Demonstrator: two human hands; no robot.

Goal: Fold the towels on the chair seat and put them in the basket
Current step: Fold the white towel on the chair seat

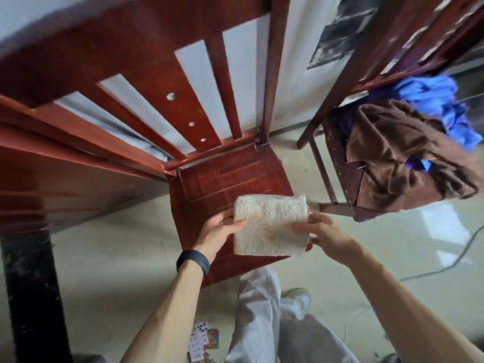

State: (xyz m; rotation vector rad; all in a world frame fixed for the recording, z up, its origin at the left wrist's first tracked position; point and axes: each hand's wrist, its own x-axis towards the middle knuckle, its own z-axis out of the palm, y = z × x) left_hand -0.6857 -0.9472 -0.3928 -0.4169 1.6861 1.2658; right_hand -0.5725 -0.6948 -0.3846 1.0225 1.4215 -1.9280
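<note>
Pinching folded towel (272, 221), left hand (218, 235), right hand (326, 233), underside hidden

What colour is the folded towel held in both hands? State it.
The folded towel is cream-white with a faint yellowish stain, best seen in the head view.

left hand (218, 233) grips folded cream towel (271, 225) at its left edge | right hand (323, 235) pinches its right edge | towel held over red chair seat (222, 179) | brown towel (398, 155) and blue cloth (440, 100) heaped on second chair (343, 169), right

Playing cards (199, 342) on pale floor (117, 258)
</note>
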